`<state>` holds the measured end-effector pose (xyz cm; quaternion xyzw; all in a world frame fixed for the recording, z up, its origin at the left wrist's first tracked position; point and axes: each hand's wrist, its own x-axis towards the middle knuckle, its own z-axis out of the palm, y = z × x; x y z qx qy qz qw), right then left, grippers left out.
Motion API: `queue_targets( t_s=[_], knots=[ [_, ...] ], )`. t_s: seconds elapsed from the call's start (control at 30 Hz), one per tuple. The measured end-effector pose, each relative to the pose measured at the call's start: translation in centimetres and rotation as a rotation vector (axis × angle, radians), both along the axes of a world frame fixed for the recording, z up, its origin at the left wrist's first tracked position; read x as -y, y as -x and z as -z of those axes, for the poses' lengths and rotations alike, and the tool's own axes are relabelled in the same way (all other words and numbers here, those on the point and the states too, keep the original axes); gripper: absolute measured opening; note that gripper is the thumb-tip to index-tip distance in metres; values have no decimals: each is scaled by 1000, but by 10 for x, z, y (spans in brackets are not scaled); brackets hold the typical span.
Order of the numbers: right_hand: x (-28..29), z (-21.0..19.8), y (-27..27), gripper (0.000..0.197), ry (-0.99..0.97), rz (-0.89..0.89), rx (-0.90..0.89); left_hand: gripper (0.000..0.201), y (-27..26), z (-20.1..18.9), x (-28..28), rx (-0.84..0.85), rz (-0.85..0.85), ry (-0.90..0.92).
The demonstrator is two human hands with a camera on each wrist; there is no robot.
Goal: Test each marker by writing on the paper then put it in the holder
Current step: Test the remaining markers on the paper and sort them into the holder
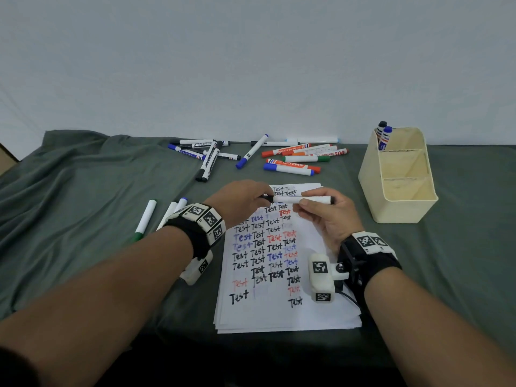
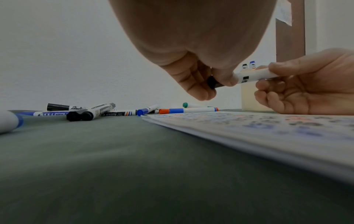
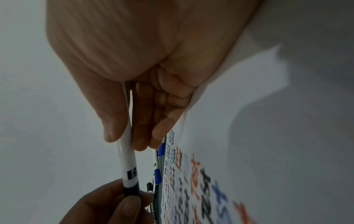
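Observation:
A white marker (image 1: 301, 199) with a black cap (image 1: 265, 197) is held level above the top of the paper (image 1: 279, 311), which is covered in rows of "Test". My left hand (image 1: 245, 201) pinches the black cap (image 2: 212, 82). My right hand (image 1: 321, 210) grips the white barrel (image 2: 254, 75) between thumb and fingers (image 3: 114, 121). The cap (image 3: 131, 191) sits on the barrel (image 3: 127, 163). The cream holder (image 1: 399, 199) stands at the right with two markers (image 1: 384, 135) in its far compartment.
Loose markers lie in two heaps behind the paper, black and blue ones (image 1: 208, 157) at the left, orange, green and blue ones (image 1: 301, 157) at the right. Three more markers (image 1: 145, 219) lie left of my left wrist. A grey-green cloth (image 1: 83, 191) covers the table.

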<state>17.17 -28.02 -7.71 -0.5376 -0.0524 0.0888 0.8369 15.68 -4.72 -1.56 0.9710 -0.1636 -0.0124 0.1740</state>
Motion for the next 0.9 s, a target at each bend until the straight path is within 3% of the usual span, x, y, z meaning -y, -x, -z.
queue_targets(
  t_s=[0.2, 0.33, 0.5, 0.6, 0.67, 0.73, 0.83, 0.9],
  knots=[
    [-1, -6, 3, 21, 71, 16, -6, 14, -6, 9, 2, -2, -6, -85],
    [-1, -11, 7, 19, 264, 31, 45, 13, -7, 14, -2, -3, -11, -89],
    [-1, -10, 6, 16, 293, 40, 25, 14, -11, 16, -4, -17, -77, 44],
    [1, -8, 5, 19, 205, 82, -8, 45, -10, 17, -15, 46, -116, 141],
    [2, -5, 4, 21, 188, 100, 3, 74, -11, 22, -21, 41, -144, 5],
    [3, -3, 2, 18, 217, 111, 31, 95, -11, 29, -24, -73, -212, -193],
    [2, -3, 0, 35, 218, 157, 19, 111, -11, 40, -24, -279, -295, -336],
    [1, -9, 1, 45, 199, 190, 17, 113, -12, 43, -23, -330, -300, -378]
  ],
)
